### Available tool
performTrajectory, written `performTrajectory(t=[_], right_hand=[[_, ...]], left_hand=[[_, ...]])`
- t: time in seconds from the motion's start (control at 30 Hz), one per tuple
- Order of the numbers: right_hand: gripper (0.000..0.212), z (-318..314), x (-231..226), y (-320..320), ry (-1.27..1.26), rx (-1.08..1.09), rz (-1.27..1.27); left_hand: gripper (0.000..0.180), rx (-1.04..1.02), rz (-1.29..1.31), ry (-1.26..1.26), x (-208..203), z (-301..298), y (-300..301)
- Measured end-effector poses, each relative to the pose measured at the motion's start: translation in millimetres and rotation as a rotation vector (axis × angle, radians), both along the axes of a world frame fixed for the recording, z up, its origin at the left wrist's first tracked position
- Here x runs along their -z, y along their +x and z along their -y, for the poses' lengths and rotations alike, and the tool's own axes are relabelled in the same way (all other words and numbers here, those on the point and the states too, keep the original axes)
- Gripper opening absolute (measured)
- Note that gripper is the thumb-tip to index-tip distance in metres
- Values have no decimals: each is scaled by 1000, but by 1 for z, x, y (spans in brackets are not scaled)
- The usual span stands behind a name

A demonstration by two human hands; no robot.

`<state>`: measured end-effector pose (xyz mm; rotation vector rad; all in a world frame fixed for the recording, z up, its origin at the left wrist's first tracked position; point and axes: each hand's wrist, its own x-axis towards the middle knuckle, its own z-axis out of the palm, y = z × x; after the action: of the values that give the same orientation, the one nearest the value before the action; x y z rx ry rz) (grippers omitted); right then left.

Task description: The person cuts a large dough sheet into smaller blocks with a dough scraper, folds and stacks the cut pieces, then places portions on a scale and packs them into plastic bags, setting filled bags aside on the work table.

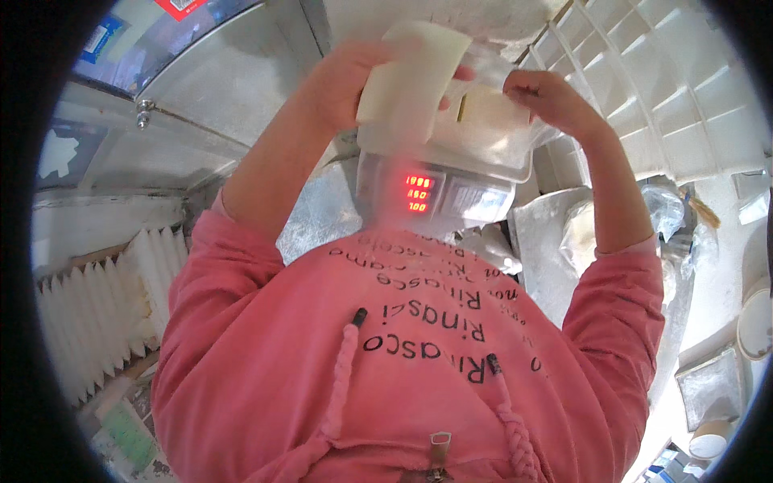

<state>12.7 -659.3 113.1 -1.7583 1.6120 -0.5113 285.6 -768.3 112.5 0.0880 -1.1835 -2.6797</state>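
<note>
My left hand (342,84) grips a pale yellow, bendy sheet (415,80), blurred by motion, its fingertips showing past the far edge. The sheet is held above a white digital scale (479,165) with a lit red display. More of the same pale yellow sheets (487,113) rest on the scale, apparently in a clear plastic bag (491,60). At the right, the fingers of my right hand (555,101) are pinched together on the bag's edge; the exact spot they hold is partly hidden.
White gridded racks (652,88) stand at the far right. Beside the scale, a metal surface (547,221) bears a filled plastic bag (578,233) and a brush (705,211). A cabinet door (233,80) with a small knob is at the left, above a white ribbed radiator-like row (97,310).
</note>
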Motion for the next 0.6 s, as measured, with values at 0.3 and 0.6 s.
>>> performTrajectory(t=[0.3,0.6], right_hand=[[14,46,86,-21,-113,245,-162],[20,26,79,-7,-602,309,-462]], left_hand=[[49,-334,241,125,7,-9,32],[50,-152,207,134,4,-58,14]])
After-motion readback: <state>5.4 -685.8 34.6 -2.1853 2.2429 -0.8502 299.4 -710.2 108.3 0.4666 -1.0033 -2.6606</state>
